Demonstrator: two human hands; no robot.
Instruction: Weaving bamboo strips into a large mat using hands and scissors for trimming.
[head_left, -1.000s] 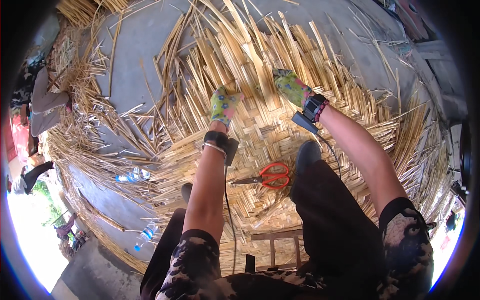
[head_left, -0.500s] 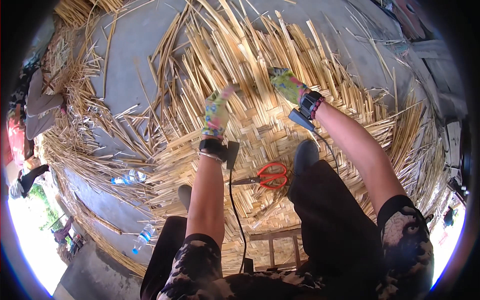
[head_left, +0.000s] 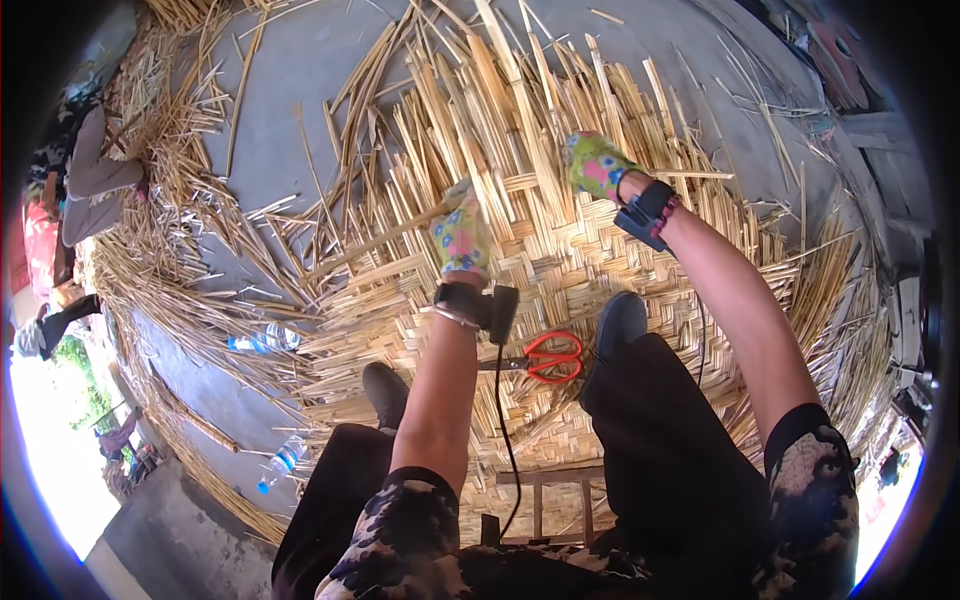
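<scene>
The left hand point(head_left: 462, 235), in a yellow-green glove printed with pink and blue flowers, was clamped on one end of a long, flat, straw-coloured strip point(head_left: 380, 242), which slanted away toward the left edge of the mat. The right hand point(head_left: 599, 167), gloved to match, lay well apart from it among the loose ends at the mat's far edge; its fingertips were hidden, so I cannot tell whether they gripped anything. A short crosswise strip point(head_left: 700, 174) stuck out just beyond that hand's right side. The wide, pale-gold woven reed mat point(head_left: 590, 245) spread beneath both hands over the smooth grey floor point(head_left: 290, 110), its far edge bristling with unwoven lengths.

Scissors with looped orange-red handles point(head_left: 553, 357) lay on the mat near the right dark grey shoe point(head_left: 621, 322) (the blades partly behind the left wrist's black device point(head_left: 503, 314)). Two clear plastic bottles with blue parts point(head_left: 265, 340) lay beyond the mat's left edge.
</scene>
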